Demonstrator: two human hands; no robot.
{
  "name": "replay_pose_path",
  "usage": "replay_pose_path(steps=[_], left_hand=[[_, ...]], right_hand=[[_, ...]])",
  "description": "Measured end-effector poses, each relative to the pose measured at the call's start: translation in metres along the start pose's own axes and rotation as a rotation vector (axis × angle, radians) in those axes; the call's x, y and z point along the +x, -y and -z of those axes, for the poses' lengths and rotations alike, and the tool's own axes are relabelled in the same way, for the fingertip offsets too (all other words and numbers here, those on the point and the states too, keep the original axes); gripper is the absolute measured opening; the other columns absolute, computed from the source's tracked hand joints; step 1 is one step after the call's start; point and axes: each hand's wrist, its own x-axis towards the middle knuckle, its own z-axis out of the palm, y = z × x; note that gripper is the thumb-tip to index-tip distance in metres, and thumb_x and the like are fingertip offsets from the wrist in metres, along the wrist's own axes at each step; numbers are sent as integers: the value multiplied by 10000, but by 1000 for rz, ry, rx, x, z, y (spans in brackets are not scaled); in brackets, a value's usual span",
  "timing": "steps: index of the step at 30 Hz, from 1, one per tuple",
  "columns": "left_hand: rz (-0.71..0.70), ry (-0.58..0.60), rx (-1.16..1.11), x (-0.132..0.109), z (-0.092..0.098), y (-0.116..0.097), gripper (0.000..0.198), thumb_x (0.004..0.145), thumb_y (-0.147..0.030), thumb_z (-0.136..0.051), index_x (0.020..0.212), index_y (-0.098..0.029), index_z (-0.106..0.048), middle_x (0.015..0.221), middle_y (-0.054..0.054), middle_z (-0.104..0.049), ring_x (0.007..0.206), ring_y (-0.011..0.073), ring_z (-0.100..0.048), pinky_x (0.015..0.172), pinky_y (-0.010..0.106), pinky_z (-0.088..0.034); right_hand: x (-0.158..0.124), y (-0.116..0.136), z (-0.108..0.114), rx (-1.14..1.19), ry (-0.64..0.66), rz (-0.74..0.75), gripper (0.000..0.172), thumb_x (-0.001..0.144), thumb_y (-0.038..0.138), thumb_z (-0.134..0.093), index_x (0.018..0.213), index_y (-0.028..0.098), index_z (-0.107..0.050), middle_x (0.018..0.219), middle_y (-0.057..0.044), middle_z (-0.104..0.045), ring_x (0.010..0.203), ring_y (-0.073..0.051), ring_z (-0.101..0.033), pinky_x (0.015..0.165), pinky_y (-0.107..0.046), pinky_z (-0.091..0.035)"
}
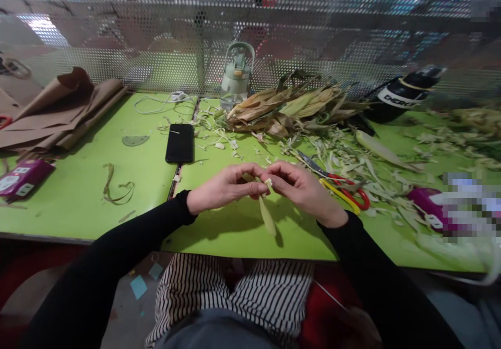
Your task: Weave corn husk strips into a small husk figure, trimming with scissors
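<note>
In the head view, a pale green strip of corn husk [267,218] hangs down from between my fingers over the front of the table. My left hand [230,183] is closed, thumb and fingers pinching the upper part of the strip. My right hand [299,188] meets it from the other side, its fingertips closed at a small whitish, folded bit at the strip's top. Just beyond my right hand lie scissors with red handles [354,190] and a tool with yellow handles [340,197]. Shredded husk pieces [332,151] are scattered behind them.
A heap of dried corn husks [297,104] lies at the back, near a green water bottle [236,75] and a tilted black bottle [403,96]. Leftward are a phone [180,144], a white cable [156,101], a protractor [135,140], brown paper [70,111] and a purple box [29,177].
</note>
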Motion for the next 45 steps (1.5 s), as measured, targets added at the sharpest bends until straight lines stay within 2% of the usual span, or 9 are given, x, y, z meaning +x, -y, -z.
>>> replay_pose_path(steps=[5, 8, 14, 19, 24, 27, 32, 37, 45], left_hand=[[-64, -143, -12, 0, 2, 0, 129, 888, -227, -661, 949, -145, -582, 820, -14, -610, 757, 82, -588, 758, 236, -497], [-142, -206, 115, 1, 2, 2, 110, 919, -235, -619, 966, -142, -586, 880, 12, -637, 792, 87, -609, 770, 227, -513], [-643, -362, 985, 3, 11, 25, 123, 987, -197, -525, 1016, -160, -638, 966, 53, -741, 876, 120, -683, 810, 249, -552], [-892, -269, 1320, 6, 19, 39, 131, 980, -143, -519, 1022, -135, -643, 1013, 68, -751, 978, 142, -686, 924, 288, -565], [-823, -166, 1464, -5, 25, 49, 187, 980, -171, -510, 920, -168, -687, 1043, 74, -723, 956, 162, -644, 886, 311, -561], [-683, -129, 1491, -21, 26, 54, 221, 966, -156, -500, 932, -186, -716, 1020, 85, -692, 850, 163, -602, 747, 273, -545], [-359, -25, 1334, -43, 25, 52, 299, 899, -121, -496, 1123, -184, -684, 1062, 86, -706, 922, 186, -619, 835, 313, -536], [-91, -143, 1066, -41, 22, 40, 276, 965, -247, -453, 1143, -155, -644, 946, 75, -742, 828, 167, -663, 764, 294, -518], [-108, -49, 1029, -23, 20, 43, 220, 881, -132, -546, 1014, -144, -721, 926, 97, -724, 871, 187, -652, 794, 304, -496]], right_hand=[[-9, 5, -3, -304, -160, 116, 169, 954, 357, -566, 940, 213, -655, 600, 50, -511, 470, -95, -376, 482, -262, -291], [-11, 8, -9, -420, -254, 231, 126, 951, 275, -563, 937, 220, -675, 699, 14, -636, 501, -103, -469, 519, -268, -358], [-10, -10, -24, -304, -320, 169, 139, 943, 317, -582, 959, 208, -667, 591, 43, -534, 463, -108, -411, 466, -260, -314], [-17, -28, -31, -223, -249, 28, 171, 913, 375, -624, 965, 219, -673, 514, 87, -374, 435, -102, -330, 445, -256, -243], [-23, -30, -34, -462, -79, 100, 141, 932, 242, -574, 914, 189, -704, 744, -16, -711, 593, -149, -604, 558, -280, -426], [-22, -29, -37, -571, -22, 171, 160, 945, 224, -560, 934, 176, -712, 883, -69, -769, 759, -201, -695, 675, -317, -501], [-17, -32, -41, -617, 68, 188, 201, 973, 265, -536, 936, 182, -715, 926, -87, -781, 810, -234, -708, 738, -369, -527], [-15, -33, -39, -516, 82, 138, 192, 966, 281, -545, 928, 197, -713, 913, -65, -785, 777, -204, -703, 685, -334, -508], [-10, -22, -29, -541, 72, 51, 177, 922, 327, -610, 805, 199, -645, 725, -31, -673, 629, -165, -573, 588, -304, -403]])
